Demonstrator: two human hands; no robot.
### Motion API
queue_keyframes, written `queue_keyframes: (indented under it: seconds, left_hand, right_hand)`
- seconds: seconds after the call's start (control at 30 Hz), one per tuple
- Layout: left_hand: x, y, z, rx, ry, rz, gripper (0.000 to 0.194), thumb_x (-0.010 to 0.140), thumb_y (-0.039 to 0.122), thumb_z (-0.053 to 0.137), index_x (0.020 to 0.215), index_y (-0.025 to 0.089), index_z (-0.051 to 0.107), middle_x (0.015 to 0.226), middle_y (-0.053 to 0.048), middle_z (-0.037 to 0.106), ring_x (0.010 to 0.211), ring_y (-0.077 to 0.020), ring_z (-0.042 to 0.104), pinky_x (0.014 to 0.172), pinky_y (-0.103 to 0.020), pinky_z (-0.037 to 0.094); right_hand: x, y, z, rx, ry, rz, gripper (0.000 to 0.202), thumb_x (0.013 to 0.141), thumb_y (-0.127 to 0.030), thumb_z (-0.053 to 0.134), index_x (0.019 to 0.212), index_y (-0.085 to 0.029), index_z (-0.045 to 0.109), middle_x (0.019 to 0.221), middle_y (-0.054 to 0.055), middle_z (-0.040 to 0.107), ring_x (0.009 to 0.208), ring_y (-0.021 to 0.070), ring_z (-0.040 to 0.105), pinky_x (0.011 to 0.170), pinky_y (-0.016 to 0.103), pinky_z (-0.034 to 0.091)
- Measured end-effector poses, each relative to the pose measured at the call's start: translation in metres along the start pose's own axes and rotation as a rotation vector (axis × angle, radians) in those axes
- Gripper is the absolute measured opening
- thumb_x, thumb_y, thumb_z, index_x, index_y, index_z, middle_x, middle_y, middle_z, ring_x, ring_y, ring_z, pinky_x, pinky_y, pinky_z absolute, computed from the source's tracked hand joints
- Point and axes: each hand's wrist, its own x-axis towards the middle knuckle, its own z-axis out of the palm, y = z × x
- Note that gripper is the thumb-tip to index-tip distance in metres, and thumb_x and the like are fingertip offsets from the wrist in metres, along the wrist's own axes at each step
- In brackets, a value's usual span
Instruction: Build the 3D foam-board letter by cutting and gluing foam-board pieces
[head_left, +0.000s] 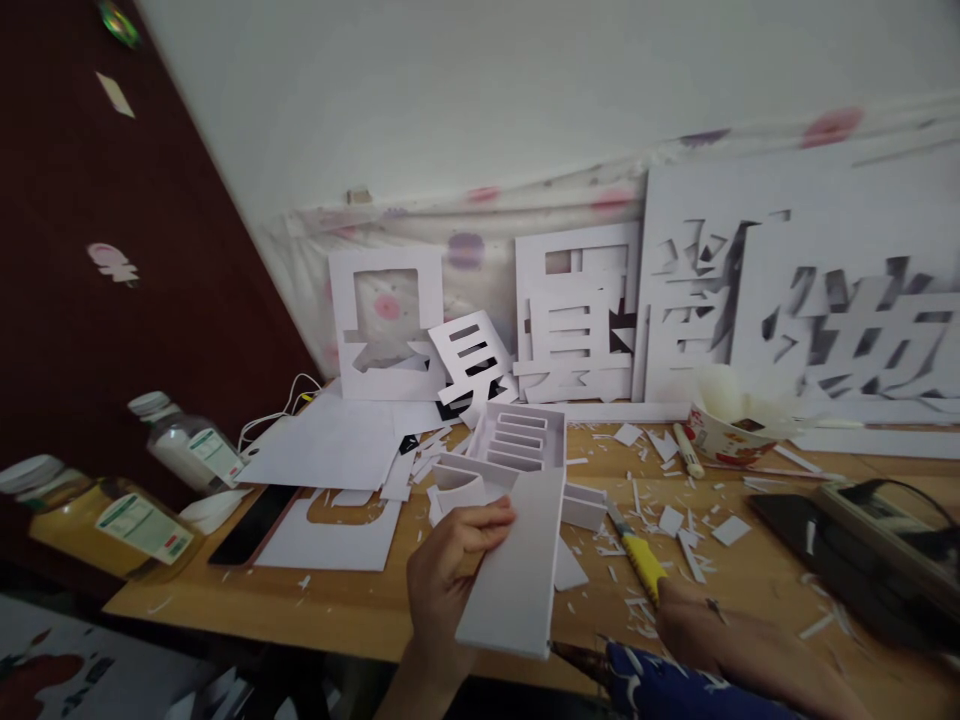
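My left hand (457, 560) is closed on a white foam-board box piece (514, 570), its fingers pressed against the long flat wall, which is tilted up toward me. The piece's far part has slotted bars like a cut-out character (521, 440). Close to the piece's near corner is a dark pointed nozzle (585, 660) on a blue patterned, bottle-like thing (667, 685). My right hand (697, 620), with a ring, is behind this thing and seems to grip it; its fingertips are hidden. A yellow utility knife (640, 560) lies by the right hand's knuckles.
Cut-out white boards (574, 330) lean against the wall. White scraps litter the wooden table (450, 625). Left are two bottles (112, 520), a phone (251, 525) and white sheets (322, 440). At right are a paper bowl (731, 435) and a dark device (885, 540).
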Motion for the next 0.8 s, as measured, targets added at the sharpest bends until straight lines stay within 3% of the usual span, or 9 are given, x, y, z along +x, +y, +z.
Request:
queue_keyframes:
  seconds: [0.1,0.23,0.33,0.5,0.8]
  left_hand:
    - [-0.001,0.002,0.004,-0.015,0.035,-0.015,0.014,0.085,0.035,0.071,0.081,0.023,0.078,0.091,-0.007,0.078,0.095,-0.0268,0.073,0.085,-0.037,0.057]
    - [-0.002,0.003,0.005,-0.008,0.038,-0.017,0.012,0.085,0.033,0.072,0.082,0.023,0.078,0.092,-0.007,0.078,0.095,-0.0264,0.073,0.086,-0.036,0.056]
    - [-0.003,0.003,0.005,-0.029,0.048,-0.034,0.012,0.084,0.034,0.073,0.081,0.023,0.078,0.091,-0.006,0.078,0.095,-0.0265,0.073,0.086,-0.036,0.056]
    - [-0.005,0.002,0.006,-0.037,0.028,-0.043,0.014,0.083,0.036,0.073,0.082,0.023,0.078,0.091,-0.007,0.077,0.095,-0.0263,0.073,0.086,-0.037,0.056]
    - [-0.015,-0.005,0.008,-0.148,0.005,-0.089,0.008,0.081,0.032,0.075,0.083,0.025,0.077,0.092,-0.006,0.077,0.093,-0.0268,0.073,0.086,-0.039,0.057]
  right_hand:
    - [0.0,0.002,0.002,-0.065,0.017,-0.02,0.032,0.061,-0.01,0.07,0.05,-0.021,0.042,0.056,-0.003,0.054,0.045,0.0116,0.048,0.045,0.023,0.033]
    - [0.002,0.003,-0.004,-0.049,-0.001,0.008,0.022,0.065,-0.018,0.069,0.051,-0.023,0.053,0.057,-0.002,0.058,0.046,0.0136,0.054,0.046,0.023,0.038]
    - [0.005,0.001,-0.011,0.094,-0.002,0.036,0.019,0.068,-0.029,0.071,0.054,-0.024,0.06,0.059,-0.001,0.06,0.048,0.0147,0.057,0.046,0.023,0.041]
    - [0.009,-0.006,-0.018,0.338,0.0,0.05,0.031,0.072,-0.044,0.07,0.05,-0.024,0.06,0.057,0.002,0.062,0.047,0.0183,0.059,0.044,0.027,0.046]
    - [0.014,0.007,-0.008,0.43,0.063,0.105,0.025,0.068,-0.048,0.07,0.054,-0.029,0.064,0.048,0.0,0.058,0.048,0.0233,0.062,0.047,0.033,0.054]
